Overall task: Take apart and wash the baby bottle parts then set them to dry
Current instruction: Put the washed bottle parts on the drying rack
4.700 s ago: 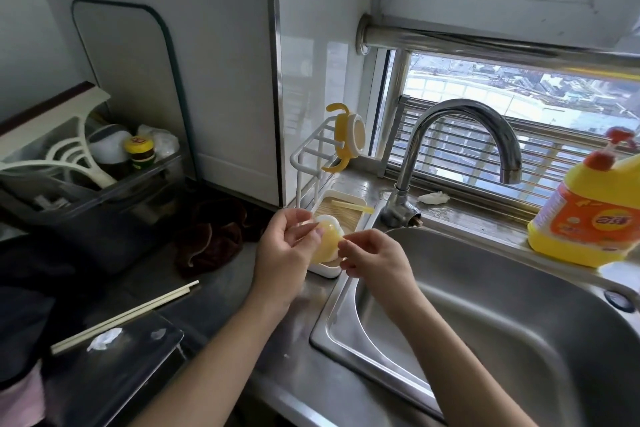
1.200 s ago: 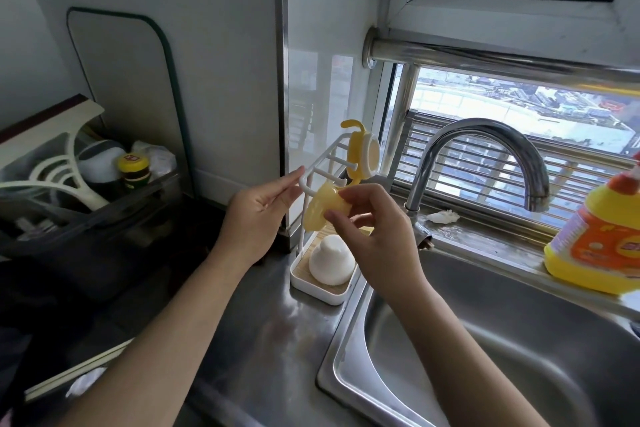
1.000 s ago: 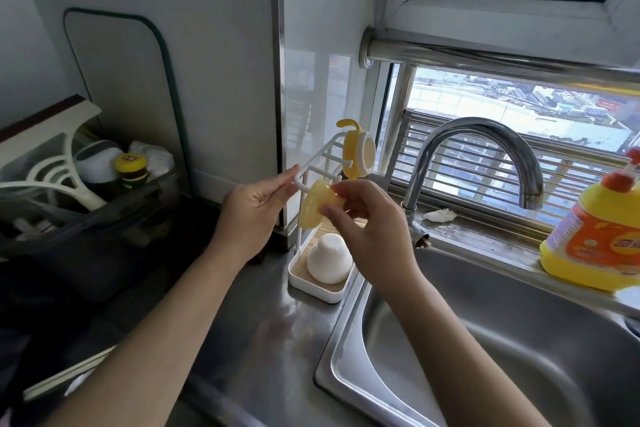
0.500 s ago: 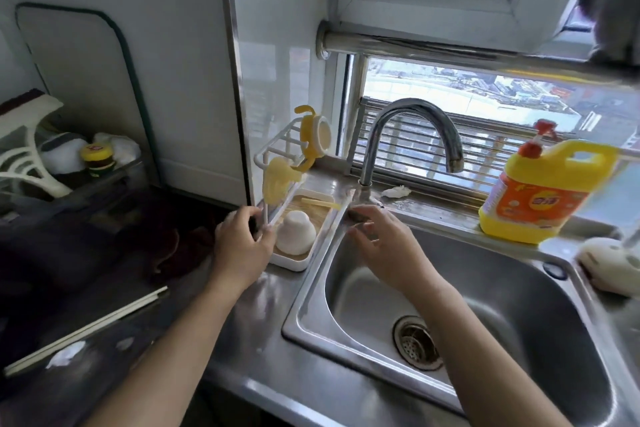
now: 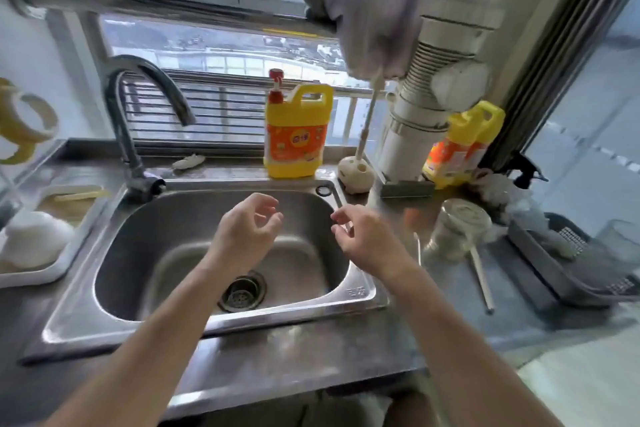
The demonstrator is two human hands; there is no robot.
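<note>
Both hands are hovering over the sink [image 5: 166, 229], holding nothing. The left hand [image 5: 246, 232] is hanging above the middle of the basin with its fingers loosely curled and the thumb apart from them. The right hand [image 5: 363, 239] is floating just inside the sink's right rim, its fingers relaxed and slightly bent in the same way. The two hands are not touching each other. The bottle parts are sitting off to the left of the sink. A white dome cap [image 5: 34, 243] is standing on its open end with its rounded top pointing up, on a white tray [image 5: 45, 276] that is lying against the sink's left rim. Farther back on that tray a pale straw [image 5: 78, 196] is lying flat, its long axis running roughly along the sink's back edge. The yellow handle ring [image 5: 24, 121] is hanging above the tray. On the counter right of the sink a clear bottle [image 5: 457, 232] seems to be leaning, though it is too blurred to be sure which way its mouth is facing. Behind the sink, a yellow detergent jug [image 5: 296, 135] is standing upright.
</note>
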